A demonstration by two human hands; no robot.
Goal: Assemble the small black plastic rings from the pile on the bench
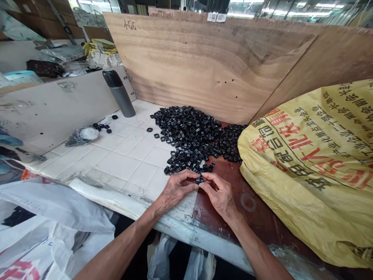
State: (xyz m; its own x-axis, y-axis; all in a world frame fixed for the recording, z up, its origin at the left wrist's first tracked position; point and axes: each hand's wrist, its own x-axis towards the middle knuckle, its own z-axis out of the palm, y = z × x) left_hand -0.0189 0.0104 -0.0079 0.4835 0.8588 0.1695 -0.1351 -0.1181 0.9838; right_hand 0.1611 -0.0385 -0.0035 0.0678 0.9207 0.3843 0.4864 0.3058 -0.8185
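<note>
Between the fingertips of both hands is a small black plastic ring point(199, 180), held just above the front of the worktop. My left hand point(180, 186) pinches it from the left, thumb and forefinger closed on its side. From the right, my right hand point(218, 190) grips the same ring with thumb and forefinger. Right behind the fingers lies a large heap of similar black rings point(186, 128), spread over white tiles and a dark red board point(233, 181). Fingers partly cover the held ring, so its details are hard to make out.
A grey flask point(124, 97) stands at the back left, near a plastic bag with a white round thing point(89, 133). A yellow printed sack point(309, 163) lies at right. Wooden boards point(204, 62) wall the back. White plastic bags point(52, 221) hang at front left.
</note>
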